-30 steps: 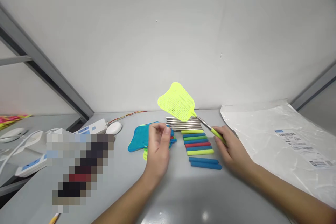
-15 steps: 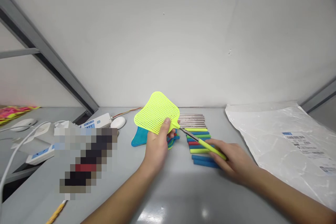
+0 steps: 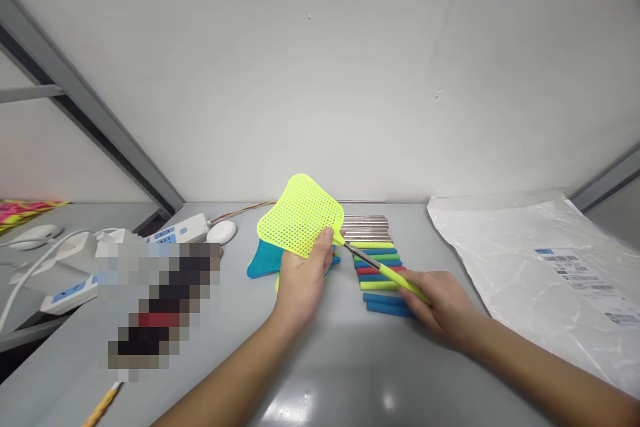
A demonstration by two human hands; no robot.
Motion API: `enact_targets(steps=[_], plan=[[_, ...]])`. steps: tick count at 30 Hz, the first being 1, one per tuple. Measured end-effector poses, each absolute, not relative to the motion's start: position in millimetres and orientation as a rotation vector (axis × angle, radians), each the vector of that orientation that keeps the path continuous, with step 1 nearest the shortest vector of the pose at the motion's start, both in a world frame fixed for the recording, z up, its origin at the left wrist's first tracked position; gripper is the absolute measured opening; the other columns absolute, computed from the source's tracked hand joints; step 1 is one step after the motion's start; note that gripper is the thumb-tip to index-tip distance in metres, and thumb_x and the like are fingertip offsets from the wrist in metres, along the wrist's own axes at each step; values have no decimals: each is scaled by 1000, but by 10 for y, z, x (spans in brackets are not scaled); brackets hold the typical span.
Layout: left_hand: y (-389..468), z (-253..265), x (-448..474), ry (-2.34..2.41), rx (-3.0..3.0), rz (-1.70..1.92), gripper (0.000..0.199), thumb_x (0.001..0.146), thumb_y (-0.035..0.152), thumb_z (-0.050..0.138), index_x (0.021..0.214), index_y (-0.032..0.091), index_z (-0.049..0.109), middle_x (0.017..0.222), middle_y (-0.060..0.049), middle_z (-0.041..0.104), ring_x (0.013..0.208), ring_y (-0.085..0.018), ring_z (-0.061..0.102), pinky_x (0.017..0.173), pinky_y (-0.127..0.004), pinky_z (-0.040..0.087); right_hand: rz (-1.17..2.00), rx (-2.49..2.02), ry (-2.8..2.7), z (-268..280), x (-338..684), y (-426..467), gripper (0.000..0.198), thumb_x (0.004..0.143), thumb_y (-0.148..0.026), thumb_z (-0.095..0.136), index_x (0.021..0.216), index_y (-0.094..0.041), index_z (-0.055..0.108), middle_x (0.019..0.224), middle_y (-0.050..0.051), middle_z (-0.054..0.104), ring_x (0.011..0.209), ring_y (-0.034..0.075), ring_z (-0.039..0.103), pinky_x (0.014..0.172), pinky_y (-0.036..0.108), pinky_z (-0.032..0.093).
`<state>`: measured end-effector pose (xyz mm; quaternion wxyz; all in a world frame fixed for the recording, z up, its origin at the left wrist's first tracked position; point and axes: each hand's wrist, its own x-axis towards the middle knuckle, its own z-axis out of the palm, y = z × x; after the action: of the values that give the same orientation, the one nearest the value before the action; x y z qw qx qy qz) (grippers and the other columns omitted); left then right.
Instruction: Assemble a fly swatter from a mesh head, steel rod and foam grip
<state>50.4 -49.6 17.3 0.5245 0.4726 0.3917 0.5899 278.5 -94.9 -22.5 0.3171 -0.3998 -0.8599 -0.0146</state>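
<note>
A yellow-green fly swatter [image 3: 300,213] with a perforated head, a metal rod and a soft-looking grip is held above the table between both hands. My left hand [image 3: 305,280] pinches the lower edge of its head, thumb on top near the neck. Around the grip, my right hand [image 3: 443,303] is closed. Below the head lie blue swatter heads [image 3: 265,260], with others partly hidden by my left hand. Several coloured grip tubes [image 3: 377,285] lie in a row under the rod, blue, green, red and yellow-green. Behind them rest several metal rods [image 3: 367,225].
A white plastic mailing bag [image 3: 505,247] with a label covers the right side of the table. At the left are power strips [image 3: 177,232], white cables and a round white device [image 3: 221,232]. A pixelated patch hides something there. A wall [image 3: 320,93] stands behind.
Both hands keep their hold on the fly swatter, which has barely shifted. The view has moved slightly, so the surroundings sit a little differently.
</note>
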Motion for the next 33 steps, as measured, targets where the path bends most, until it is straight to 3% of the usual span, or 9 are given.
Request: enact_targets(steps=[4, 10, 18, 24, 27, 33], plan=[[-534, 190, 533, 932, 1117, 1406, 33, 88, 42, 60, 71, 18, 47, 59, 6, 30, 52, -7, 26, 47, -22, 23, -137, -1046, -2240, -217, 2750, -946, 14, 98, -22, 39, 101, -19, 52, 60, -3, 60, 47, 13, 53, 48, 26, 32], [-524, 146, 549, 984, 1133, 1388, 36, 89, 44, 59, 67, 18, 45, 57, 7, 29, 50, -7, 26, 46, -23, 21, -99, -1088, -2216, -194, 2717, -975, 13, 98, -23, 41, 100, -19, 53, 63, -2, 63, 49, 13, 55, 49, 25, 34], [-505, 150, 507, 974, 1319, 1230, 36, 94, 48, 49, 93, 17, 66, 55, 4, 39, 52, -10, 33, 53, -25, 28, 50, -1114, -2207, -154, 2836, -995, 11, 95, -24, 45, 104, -22, 51, 71, -2, 65, 53, 13, 58, 51, 25, 41], [-530, 105, 503, 843, 1223, 1136, 34, 90, 45, 58, 108, 17, 67, 61, 4, 40, 57, -11, 36, 57, -25, 30, 56, -1090, -2149, -101, 2871, -1005, 20, 94, -21, 48, 113, -24, 52, 84, 1, 68, 64, 14, 63, 56, 25, 47], [-564, 92, 523, 742, 1105, 1074, 37, 88, 44, 60, 117, 20, 63, 66, 3, 41, 60, -11, 37, 59, -25, 31, 72, -1084, -2089, -138, 2859, -994, 23, 92, -18, 51, 114, -24, 54, 75, -1, 62, 59, 12, 58, 52, 24, 44], [-636, 107, 551, 725, 1029, 976, 36, 89, 47, 57, 107, 19, 68, 67, 2, 42, 64, -12, 39, 64, -26, 33, -59, -917, -1997, -211, 2851, -985, 29, 86, -6, 55, 107, -25, 57, 75, 0, 54, 62, 12, 55, 53, 24, 43]])
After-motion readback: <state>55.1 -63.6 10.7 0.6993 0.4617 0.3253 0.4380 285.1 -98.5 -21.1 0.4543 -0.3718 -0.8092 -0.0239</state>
